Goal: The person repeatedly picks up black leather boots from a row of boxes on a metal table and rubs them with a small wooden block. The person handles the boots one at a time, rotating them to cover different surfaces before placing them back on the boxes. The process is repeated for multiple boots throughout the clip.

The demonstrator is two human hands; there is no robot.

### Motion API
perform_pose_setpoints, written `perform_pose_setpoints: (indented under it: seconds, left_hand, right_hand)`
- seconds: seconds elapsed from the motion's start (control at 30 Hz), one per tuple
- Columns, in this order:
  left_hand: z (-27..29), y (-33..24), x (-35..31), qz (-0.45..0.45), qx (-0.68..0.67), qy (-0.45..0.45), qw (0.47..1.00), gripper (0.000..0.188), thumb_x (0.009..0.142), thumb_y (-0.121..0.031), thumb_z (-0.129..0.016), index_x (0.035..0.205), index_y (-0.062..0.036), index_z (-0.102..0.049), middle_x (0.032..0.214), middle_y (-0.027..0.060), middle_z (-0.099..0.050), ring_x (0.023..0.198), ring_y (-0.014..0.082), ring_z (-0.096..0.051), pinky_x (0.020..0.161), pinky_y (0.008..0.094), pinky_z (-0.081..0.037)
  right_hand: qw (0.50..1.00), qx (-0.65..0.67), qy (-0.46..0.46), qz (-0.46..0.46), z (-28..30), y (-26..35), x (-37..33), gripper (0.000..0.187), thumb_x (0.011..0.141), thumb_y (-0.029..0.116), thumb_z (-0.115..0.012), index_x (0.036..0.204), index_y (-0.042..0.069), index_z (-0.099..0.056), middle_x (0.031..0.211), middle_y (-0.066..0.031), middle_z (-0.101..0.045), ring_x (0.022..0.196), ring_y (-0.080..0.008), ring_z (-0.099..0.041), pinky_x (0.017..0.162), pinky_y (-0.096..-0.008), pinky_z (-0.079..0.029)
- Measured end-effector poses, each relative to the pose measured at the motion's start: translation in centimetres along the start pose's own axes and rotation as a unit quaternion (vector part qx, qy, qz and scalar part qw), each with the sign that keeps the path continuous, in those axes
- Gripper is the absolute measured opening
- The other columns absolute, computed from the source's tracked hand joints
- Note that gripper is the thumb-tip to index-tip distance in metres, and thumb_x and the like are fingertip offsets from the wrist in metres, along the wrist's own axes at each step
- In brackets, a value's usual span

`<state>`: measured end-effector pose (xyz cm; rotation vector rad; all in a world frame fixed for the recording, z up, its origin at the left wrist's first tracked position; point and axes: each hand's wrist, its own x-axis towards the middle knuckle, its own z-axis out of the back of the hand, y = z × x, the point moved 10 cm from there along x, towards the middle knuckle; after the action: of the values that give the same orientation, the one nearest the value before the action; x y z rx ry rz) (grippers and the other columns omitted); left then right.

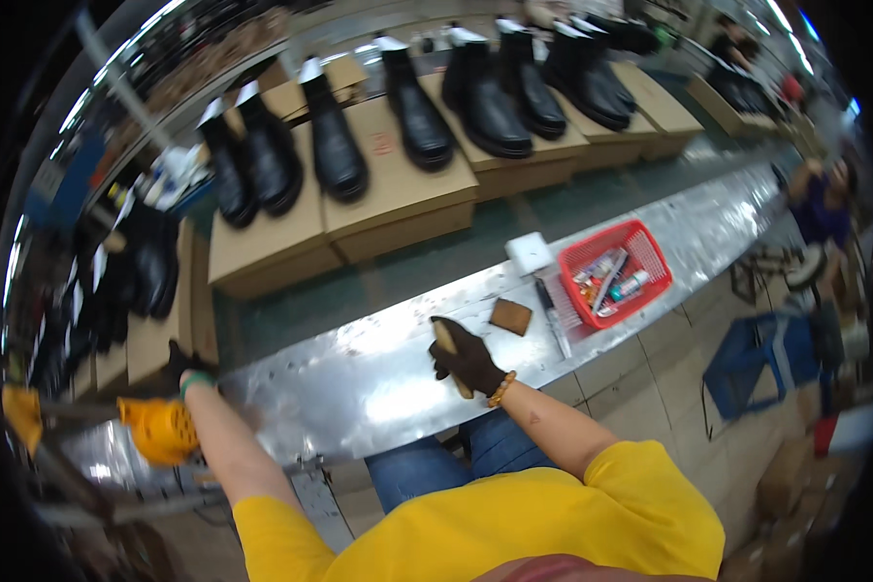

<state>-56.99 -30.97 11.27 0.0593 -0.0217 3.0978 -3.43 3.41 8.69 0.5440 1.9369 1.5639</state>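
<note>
Gloved right hand holding a tan strip above a metal surface

The right hand (468, 361), in a dark glove, has its grip curled around a slim tan strip (444, 338), which pokes out at both ends, over the middle of the metal surface (359, 378). The gloved left hand (177, 365) is at a cardboard carton (153, 351) beyond the surface's left end; I cannot tell how far its grip is open or whether it holds anything. Right of the strip lies a brown square block (510, 316), then a slim dark tool (551, 315). A red basket (656, 260) of small items sits near the near edge, and a white box (529, 254) at the far edge. Beyond, black boots (487, 107) stand on cartons.
</note>
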Motion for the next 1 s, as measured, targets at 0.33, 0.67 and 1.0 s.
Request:
perform_pose_setpoints:
  seconds: [0.33,0.67,1.0]
  left_hand:
    - [-3.7,-12.3,1.9,-0.17,0.477,-0.026,0.862,0.085,0.074,-0.035,-0.07,0.144,-0.0223,-0.024,0.14,0.0159,-0.032,0.126,0.0309,-0.034,0.106,0.038,-0.028]
    - [-5.7,-10.3,5.5,-0.047,0.854,-0.08,0.511,0.123,0.048,-0.042,-0.085,0.146,-0.0132,-0.015,0.149,0.0112,-0.024,0.138,0.0295,-0.018,0.112,0.0369,-0.019]
    - [-1.5,-24.1,-20.2,-0.217,0.435,-0.007,0.874,0.06,0.092,-0.034,-0.048,0.141,-0.0055,-0.028,0.144,0.0157,-0.031,0.128,0.0298,-0.038,0.1,0.0521,-0.036]
  right_hand:
    - [0.998,-0.009,0.052,-0.045,-0.6,0.8,-0.4,0.054,0.087,0.021,-0.057,0.136,0.01,-0.036,0.082,-0.0062,-0.06,0.062,-0.0125,-0.06,0.057,-0.0279,-0.053]
    - [0.996,-0.015,0.084,-0.015,-1.9,1.5,-0.4,0.054,0.086,0.018,-0.057,0.135,0.009,-0.036,0.079,-0.0073,-0.06,0.061,-0.0142,-0.061,0.058,-0.0291,-0.054]
    - [0.999,0.017,0.052,0.006,-0.8,0.6,-0.1,0.055,0.084,0.018,-0.058,0.135,0.011,-0.037,0.081,-0.0072,-0.059,0.057,-0.0134,-0.059,0.054,-0.0289,-0.053]
